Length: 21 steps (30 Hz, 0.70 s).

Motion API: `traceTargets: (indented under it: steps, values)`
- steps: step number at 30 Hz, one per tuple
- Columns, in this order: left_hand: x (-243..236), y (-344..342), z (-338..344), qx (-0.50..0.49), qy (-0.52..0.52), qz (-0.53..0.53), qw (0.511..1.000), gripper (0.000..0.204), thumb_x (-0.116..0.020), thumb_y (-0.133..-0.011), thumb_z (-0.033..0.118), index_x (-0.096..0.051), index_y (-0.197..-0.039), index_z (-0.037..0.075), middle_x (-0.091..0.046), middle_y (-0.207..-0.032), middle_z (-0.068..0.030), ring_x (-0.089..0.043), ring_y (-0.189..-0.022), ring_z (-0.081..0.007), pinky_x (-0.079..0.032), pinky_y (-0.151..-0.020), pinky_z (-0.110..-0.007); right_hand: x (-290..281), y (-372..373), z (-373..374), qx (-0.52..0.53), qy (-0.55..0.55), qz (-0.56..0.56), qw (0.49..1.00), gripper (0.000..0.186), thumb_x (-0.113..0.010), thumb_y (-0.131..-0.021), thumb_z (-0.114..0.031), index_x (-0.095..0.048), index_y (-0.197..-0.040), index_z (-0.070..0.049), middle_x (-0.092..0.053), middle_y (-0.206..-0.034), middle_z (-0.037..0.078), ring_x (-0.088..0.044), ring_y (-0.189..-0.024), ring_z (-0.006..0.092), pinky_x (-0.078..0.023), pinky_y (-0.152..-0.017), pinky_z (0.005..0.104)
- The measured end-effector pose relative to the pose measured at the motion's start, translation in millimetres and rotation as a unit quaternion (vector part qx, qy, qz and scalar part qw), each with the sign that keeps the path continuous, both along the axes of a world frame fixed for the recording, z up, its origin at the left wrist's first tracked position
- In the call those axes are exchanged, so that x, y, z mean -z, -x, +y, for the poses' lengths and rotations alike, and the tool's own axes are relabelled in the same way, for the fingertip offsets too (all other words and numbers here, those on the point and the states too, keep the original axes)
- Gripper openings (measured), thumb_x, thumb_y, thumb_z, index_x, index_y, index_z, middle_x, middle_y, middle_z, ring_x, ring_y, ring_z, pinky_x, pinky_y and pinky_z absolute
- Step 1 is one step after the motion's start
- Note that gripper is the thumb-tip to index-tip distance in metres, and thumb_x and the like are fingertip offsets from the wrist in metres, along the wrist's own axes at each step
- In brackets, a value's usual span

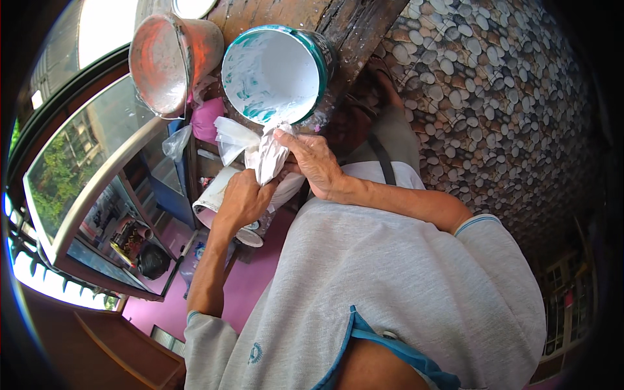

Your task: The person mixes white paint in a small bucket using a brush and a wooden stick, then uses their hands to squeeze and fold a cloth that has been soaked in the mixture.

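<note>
Both my hands grip a bunched white plastic bag (270,159) just in front of a teal-rimmed bucket (273,49). My left hand (246,197) is closed on the bag's lower part. Higher up, my right hand (315,162) pinches it between thumb and fingers, close to the bucket's near rim. White material coats the bucket's inside, with teal patches showing along the wall. The bucket lies tilted with its mouth toward me. A translucent flap of plastic (233,140) spreads out to the left of the bag. What the bag holds is hidden.
An orange-and-grey stained bucket (172,65) stands at the far left, on worn dark wood (354,39). Beside it hang a pink plastic bag (208,119) and a small clear bag (176,143). A white cylindrical container (211,198) lies by my left wrist. Left is a glass-panelled cabinet (91,172); right, a pebble-patterned surface (487,97).
</note>
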<state>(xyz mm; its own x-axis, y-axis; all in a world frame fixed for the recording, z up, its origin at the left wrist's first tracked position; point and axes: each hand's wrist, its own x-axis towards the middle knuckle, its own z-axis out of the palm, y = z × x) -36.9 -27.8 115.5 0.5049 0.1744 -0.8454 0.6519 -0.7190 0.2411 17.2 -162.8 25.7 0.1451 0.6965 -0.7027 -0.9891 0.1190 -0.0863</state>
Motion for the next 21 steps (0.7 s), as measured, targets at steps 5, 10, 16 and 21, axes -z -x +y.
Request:
traceTargets:
  steps: [5,10,16,21]
  values:
    - [2.8,-0.2,-0.4,0.010,-0.015,0.028,0.999,0.032,-0.056,-0.081,0.021,-0.061,-0.080,-0.010,-0.059,-0.072,-0.0321,-0.059,-0.072,-0.0475,-0.044,-0.068,-0.053,10.2,10.9,1.9,0.051,0.016,0.007,0.999,0.031,-0.063,-0.089,-0.032,-0.064,-0.097,-0.002,-0.065,-0.091,0.006,-0.064,-0.080,0.0108,-0.055,-0.069,0.0250]
    - [5.2,-2.3,1.5,0.037,-0.033,0.061,0.997,0.029,-0.054,-0.081,0.020,-0.060,-0.091,-0.006,-0.060,-0.073,-0.0291,-0.057,-0.070,-0.0470,-0.043,-0.067,-0.050,13.2,9.9,2.0,0.070,0.010,-0.003,0.997,0.028,-0.063,-0.089,-0.028,-0.064,-0.099,-0.001,-0.066,-0.090,0.006,-0.064,-0.078,0.0114,-0.055,-0.067,0.0255]
    - [13.9,4.3,5.5,0.056,-0.047,-0.006,0.997,0.036,-0.059,-0.080,0.025,-0.060,-0.074,-0.011,-0.059,-0.071,-0.0326,-0.058,-0.069,-0.0484,-0.045,-0.066,-0.053,-1.6,-7.2,-3.8,0.071,0.034,0.111,0.991,0.027,-0.063,-0.087,-0.024,-0.062,-0.103,-0.002,-0.064,-0.097,0.008,-0.063,-0.089,0.0162,-0.054,-0.079,0.0329]
    - [3.6,-13.0,-0.5,0.052,-0.033,0.006,0.998,0.035,-0.060,-0.079,0.024,-0.060,-0.071,-0.010,-0.059,-0.070,-0.0317,-0.057,-0.068,-0.0476,-0.044,-0.064,-0.053,-3.7,-13.2,-8.3,0.085,0.021,0.198,0.976,0.030,-0.063,-0.086,-0.022,-0.059,-0.109,-0.003,-0.063,-0.104,0.010,-0.061,-0.097,0.0196,-0.049,-0.090,0.0367]
